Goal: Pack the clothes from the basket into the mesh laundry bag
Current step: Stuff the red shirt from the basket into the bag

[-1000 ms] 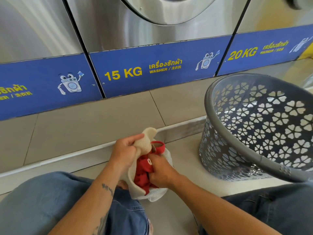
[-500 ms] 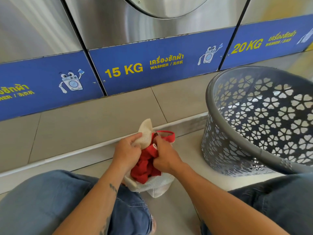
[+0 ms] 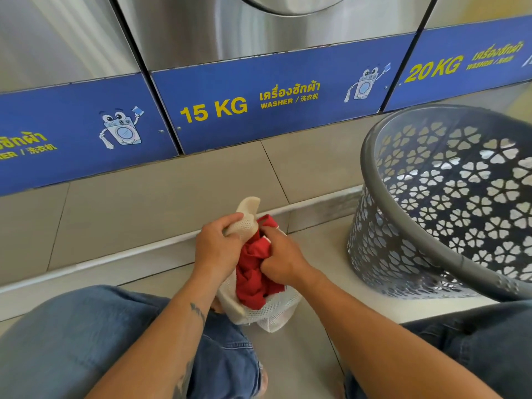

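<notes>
One mesh laundry bag (image 3: 276, 312), one red garment (image 3: 253, 269), one grey basket (image 3: 371, 180). Left hand (image 3: 216, 249) grip clamped on the bag's rim. Right hand (image 3: 283, 262) grip clamped on the garment.

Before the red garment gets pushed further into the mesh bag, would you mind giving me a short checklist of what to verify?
1. Bag mouth held open: left hand grips the rim of the mesh laundry bag - ok.
2. Grip on the load: right hand is closed on the red garment - ok.
3. Garment fully inside: much of it bulges out of the opening - not ok.
4. Bag supported: it rests on the floor between the knees - ok.
5. Grey basket emptied: no clothes show, but its bottom is partly hidden - cannot tell.
</notes>
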